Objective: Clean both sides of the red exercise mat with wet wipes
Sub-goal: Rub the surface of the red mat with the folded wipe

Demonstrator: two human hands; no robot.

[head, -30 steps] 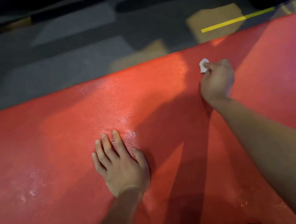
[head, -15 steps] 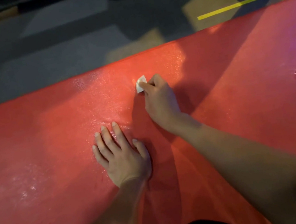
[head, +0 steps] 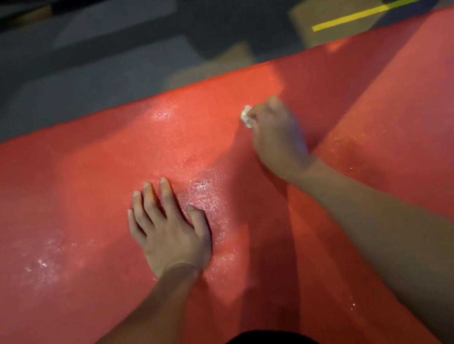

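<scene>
The soft, damp-slick red mat (head: pixel 78 191) is being pinned by the flat left hand (head: pixel 170 231) while a balled wet wipe (head: pixel 247 116) is being pinched in the right hand (head: pixel 275 133).

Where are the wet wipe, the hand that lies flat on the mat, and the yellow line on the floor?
wet wipe (head: pixel 247 116), head view: the white wad showing beyond the right hand's fingers.
left hand (head: pixel 170 234), head view: back of the hand.
yellow line (head: pixel 372 11), head view: middle of the strip.
</scene>
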